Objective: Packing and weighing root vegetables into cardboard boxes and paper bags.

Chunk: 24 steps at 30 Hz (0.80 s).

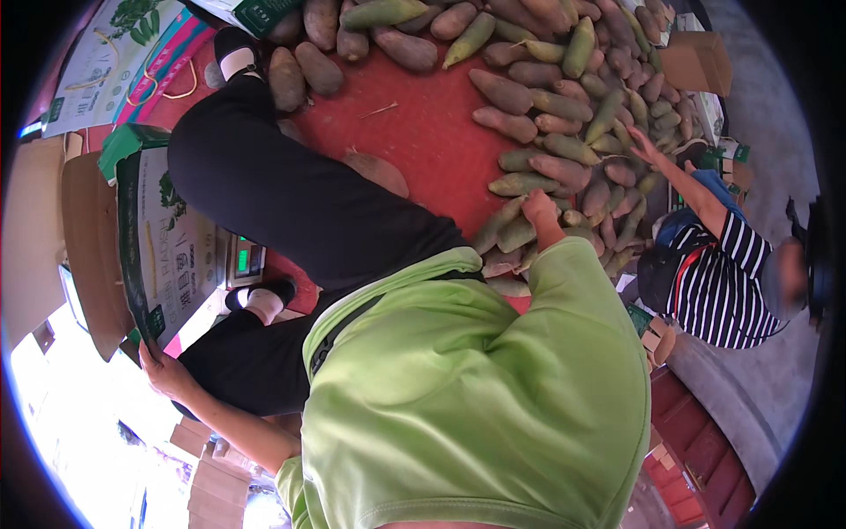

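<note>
My left hand is closed on the lower corner of a tall carton, white and green with printed vegetables, its brown flap standing out to the left. The carton is beside my bent leg, next to a scale with a lit green display. My right hand reaches into the near edge of a big heap of radishes, some green, some reddish purple. Its fingers are curled at the end of a green radish; the fingertips are partly hidden.
A red floor sheet lies under the heap, with a single radish by my knee. At right, another person in a striped shirt stretches an arm to the heap. Open brown cartons stand behind it; more printed cartons are at upper left.
</note>
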Available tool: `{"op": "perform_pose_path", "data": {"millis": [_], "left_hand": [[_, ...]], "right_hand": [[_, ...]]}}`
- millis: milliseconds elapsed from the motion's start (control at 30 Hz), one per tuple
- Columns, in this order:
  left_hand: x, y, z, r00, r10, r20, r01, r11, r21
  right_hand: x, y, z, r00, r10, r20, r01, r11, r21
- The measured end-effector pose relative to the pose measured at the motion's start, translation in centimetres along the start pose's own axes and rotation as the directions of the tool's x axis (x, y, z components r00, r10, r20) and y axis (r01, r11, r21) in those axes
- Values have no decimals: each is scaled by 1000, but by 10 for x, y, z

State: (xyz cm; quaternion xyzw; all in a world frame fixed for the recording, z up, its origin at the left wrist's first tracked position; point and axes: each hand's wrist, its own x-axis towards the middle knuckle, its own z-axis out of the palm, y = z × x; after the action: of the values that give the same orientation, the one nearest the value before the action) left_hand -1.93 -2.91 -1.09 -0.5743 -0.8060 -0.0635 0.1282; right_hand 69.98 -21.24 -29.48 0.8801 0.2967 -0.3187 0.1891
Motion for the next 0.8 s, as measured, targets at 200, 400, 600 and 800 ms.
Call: {"op": "perform_pose_path", "data": {"millis": [200, 400, 600, 800], "left_hand": [[-4, 4, -3, 1000, -21, 13, 21, 1000, 7], [-2, 5, 2, 1000, 1, 18, -1, 1000, 12], [-3, 4, 2, 1000, 16, -24, -15, 999, 40], [-5, 1, 5, 998, 43, -54, -42, 999, 18]], "right_hand": [[-32, -52, -33, 963, 215, 160, -196, 973, -125], [-30, -63, -16, 956, 278, 98, -267, 957, -112], [-32, -73, -29, 954, 248, 169, -238, 968, -77], [-34, -87, -36, 943, 222, 249, -215, 975, -55]]}}
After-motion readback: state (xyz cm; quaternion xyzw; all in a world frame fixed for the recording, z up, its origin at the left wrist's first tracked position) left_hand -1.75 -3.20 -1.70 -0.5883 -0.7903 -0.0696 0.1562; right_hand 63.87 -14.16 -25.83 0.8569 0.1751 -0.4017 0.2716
